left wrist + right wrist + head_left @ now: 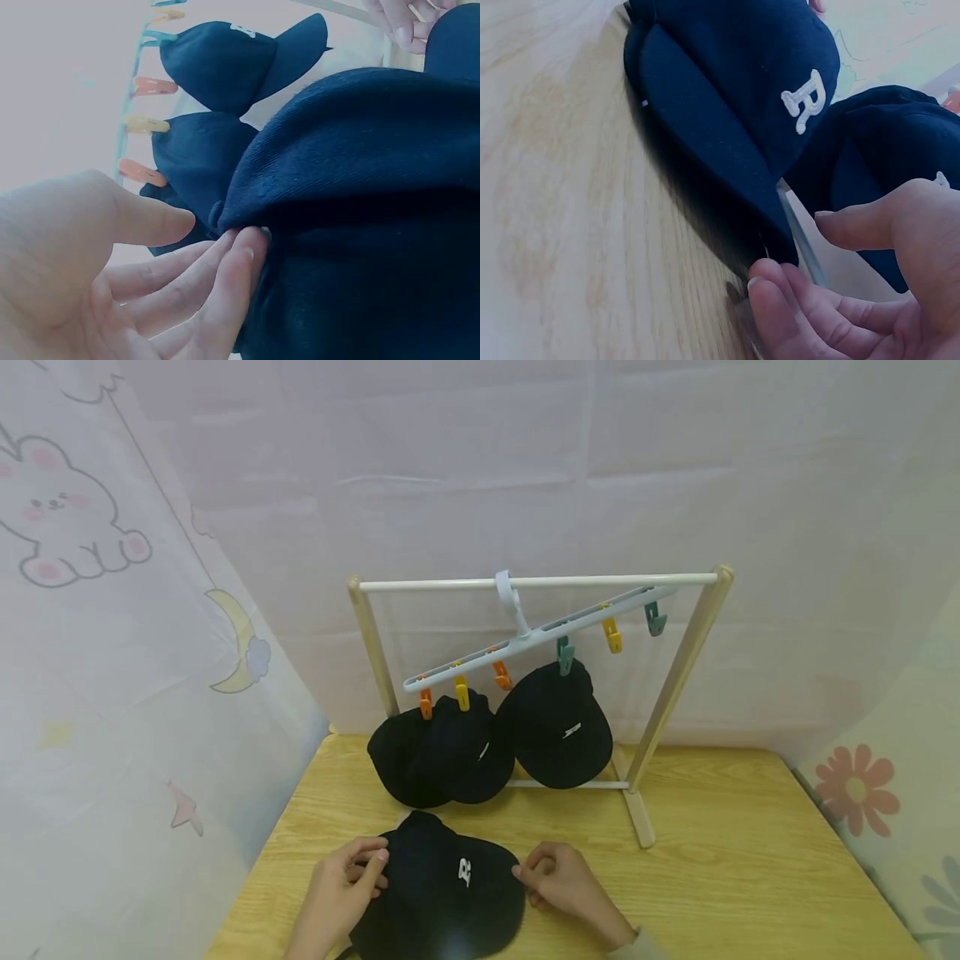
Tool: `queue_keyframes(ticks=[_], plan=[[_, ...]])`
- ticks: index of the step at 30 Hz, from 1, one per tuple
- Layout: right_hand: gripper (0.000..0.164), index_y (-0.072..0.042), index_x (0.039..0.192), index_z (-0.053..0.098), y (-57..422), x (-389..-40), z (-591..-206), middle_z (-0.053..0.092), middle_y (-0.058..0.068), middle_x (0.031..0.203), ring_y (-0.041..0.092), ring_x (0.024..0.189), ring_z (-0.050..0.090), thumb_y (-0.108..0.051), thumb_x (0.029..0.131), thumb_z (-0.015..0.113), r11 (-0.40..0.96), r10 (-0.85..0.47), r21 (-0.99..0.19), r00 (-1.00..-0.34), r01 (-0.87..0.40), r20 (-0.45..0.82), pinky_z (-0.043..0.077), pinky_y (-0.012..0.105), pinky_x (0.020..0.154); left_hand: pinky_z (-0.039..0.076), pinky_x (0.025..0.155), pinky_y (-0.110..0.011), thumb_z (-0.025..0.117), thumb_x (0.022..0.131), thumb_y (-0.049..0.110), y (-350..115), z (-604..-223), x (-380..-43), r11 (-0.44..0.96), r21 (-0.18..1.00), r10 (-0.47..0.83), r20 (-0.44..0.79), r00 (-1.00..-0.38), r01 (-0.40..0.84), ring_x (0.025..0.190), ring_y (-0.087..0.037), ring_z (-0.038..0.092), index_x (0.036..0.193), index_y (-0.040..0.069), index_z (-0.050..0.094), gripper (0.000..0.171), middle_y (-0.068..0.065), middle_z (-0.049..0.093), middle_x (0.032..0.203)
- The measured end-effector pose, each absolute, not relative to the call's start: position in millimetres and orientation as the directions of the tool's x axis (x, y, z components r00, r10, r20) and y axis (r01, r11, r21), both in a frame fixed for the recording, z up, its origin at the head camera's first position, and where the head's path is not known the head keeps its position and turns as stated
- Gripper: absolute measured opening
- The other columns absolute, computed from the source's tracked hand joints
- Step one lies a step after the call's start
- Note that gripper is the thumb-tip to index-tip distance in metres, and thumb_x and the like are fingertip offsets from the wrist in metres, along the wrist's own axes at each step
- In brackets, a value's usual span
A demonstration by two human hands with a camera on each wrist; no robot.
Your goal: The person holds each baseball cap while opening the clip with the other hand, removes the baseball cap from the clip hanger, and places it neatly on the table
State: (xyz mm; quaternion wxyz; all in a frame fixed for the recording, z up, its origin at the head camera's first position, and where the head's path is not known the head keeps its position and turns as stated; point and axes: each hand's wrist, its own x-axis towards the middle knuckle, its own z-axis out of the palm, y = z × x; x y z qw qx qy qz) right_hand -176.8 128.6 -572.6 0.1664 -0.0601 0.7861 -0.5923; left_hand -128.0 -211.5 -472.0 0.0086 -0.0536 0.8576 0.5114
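Observation:
A black baseball cap (427, 893) with a white letter R (805, 101) lies on the table, its brim (495, 893) pointing right. At the crown's left side is my left hand (341, 889); in the left wrist view its fingertips (251, 244) touch the fabric while the thumb stands apart. My right hand (562, 881) is by the brim's far corner. The right wrist view has its fingertips (769, 281) right at the brim's edge, thumb raised off it. Beyond, three more black caps hang from clips: one left (397, 760), one middle (457, 747), one right (555, 731).
A white clip hanger (525, 639) hooks over the rod (427, 585) of a wooden rack (678, 681), tilted with its right end higher. Its yellow clip (612, 633) and far right teal clip (656, 620) hold nothing. The wooden table (750, 860) extends to the right.

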Motion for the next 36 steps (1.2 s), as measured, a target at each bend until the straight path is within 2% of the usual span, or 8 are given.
queue_keyframes(ticks=[7, 12, 19, 27, 32, 36], plan=[[0.026, -0.001, 0.094, 0.070, 128, -175, -573, 0.070, 0.005, 0.067, 0.016, 0.060, 0.068, -0.025, 0.097, 0.081, 0.283, -0.316, -0.953, -0.927, 0.111, -0.202, 0.060, 0.031, 0.056, 0.060, 0.069, -0.024, 0.070, 0.105, 0.020, -213, -465, -128, 0.516, 0.853, -0.080, -0.046, -0.996, -0.080, 0.077, -0.012, 0.073, 0.126, 0.010, 0.074, 0.024, -0.004, 0.076, 0.106], [0.021, -0.001, 0.095, 0.070, 125, -173, -575, 0.068, 0.003, 0.065, 0.014, 0.057, 0.067, -0.018, 0.096, 0.081, 0.281, -0.310, -0.951, -0.926, 0.126, -0.214, 0.060, 0.031, 0.054, 0.060, 0.068, -0.025, 0.070, 0.105, 0.020, -213, -464, -128, 0.517, 0.852, -0.080, -0.049, -0.996, -0.083, 0.078, -0.013, 0.073, 0.126, 0.011, 0.074, 0.023, -0.004, 0.076, 0.106], [0.021, 0.000, 0.095, 0.070, 124, -171, -575, 0.066, 0.002, 0.062, 0.011, 0.053, 0.064, -0.019, 0.099, 0.078, 0.280, -0.324, -0.949, -0.916, 0.144, -0.235, 0.057, 0.028, 0.051, 0.060, 0.070, -0.024, 0.070, 0.105, 0.020, -213, -461, -128, 0.537, 0.841, -0.078, -0.033, -0.996, -0.070, 0.077, -0.011, 0.073, 0.125, 0.011, 0.075, 0.023, -0.003, 0.076, 0.104], [0.022, -0.002, 0.092, 0.068, 123, -169, -571, 0.065, 0.000, 0.064, 0.010, 0.053, 0.062, -0.021, 0.099, 0.078, 0.282, -0.320, -0.947, -0.915, 0.155, -0.245, 0.055, 0.025, 0.050, 0.056, 0.072, -0.024, 0.073, 0.103, 0.018, -201, -445, -133, 0.678, 0.732, -0.067, 0.148, -0.987, 0.064, 0.085, -0.006, 0.070, 0.121, 0.017, 0.076, 0.018, 0.003, 0.078, 0.109], [0.023, -0.002, 0.092, 0.067, 123, -170, -571, 0.065, 0.001, 0.064, 0.011, 0.054, 0.063, -0.021, 0.098, 0.080, 0.292, -0.302, -0.944, -0.922, 0.154, -0.244, 0.055, 0.027, 0.052, 0.057, 0.075, -0.024, 0.073, 0.104, 0.022, -186, -429, -141, 0.657, 0.742, 0.010, 0.170, -0.985, 0.135, 0.088, -0.006, 0.069, 0.124, 0.018, 0.075, 0.020, 0.006, 0.077, 0.112], [0.027, -0.003, 0.091, 0.068, 126, -170, -571, 0.068, 0.001, 0.066, 0.012, 0.055, 0.063, -0.026, 0.096, 0.082, 0.332, -0.281, -0.939, -0.941, 0.091, -0.190, 0.054, 0.028, 0.052, 0.059, 0.076, -0.024, 0.072, 0.104, 0.022, -174, -420, -150, 0.641, 0.737, 0.089, 0.204, -0.975, 0.212, 0.090, -0.006, 0.070, 0.123, 0.021, 0.075, 0.019, 0.007, 0.077, 0.108]])
